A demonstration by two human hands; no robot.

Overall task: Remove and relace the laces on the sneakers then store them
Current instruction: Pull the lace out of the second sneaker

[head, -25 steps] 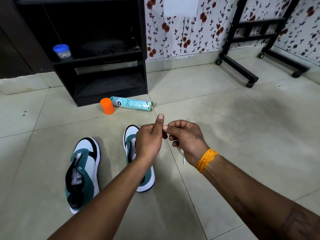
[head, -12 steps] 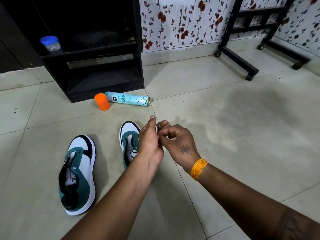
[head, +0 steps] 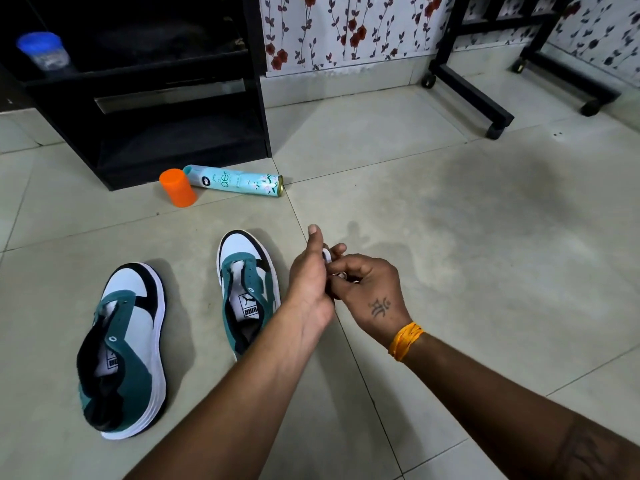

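Note:
Two white, teal and black sneakers lie on the tiled floor with no laces in their eyelets: one sneaker (head: 121, 348) at the left, the other sneaker (head: 244, 289) partly behind my left forearm. Just right of that shoe my left hand (head: 308, 285) and my right hand (head: 367, 289) meet above the floor. Both pinch a small bundle of white lace (head: 327, 256), most of it hidden between the fingers. My left thumb points up.
A black shelf unit (head: 156, 98) stands at the back left, with a blue-lidded jar (head: 43, 51) on it. An orange cap (head: 177, 187) and a lying spray can (head: 235, 180) are in front of it. A black wheeled stand (head: 474, 95) is back right.
Both hands have dropped lower and closer to the floor beside the right sneaker. The dangling lace end seen a second ago is now gathered between the fingers.

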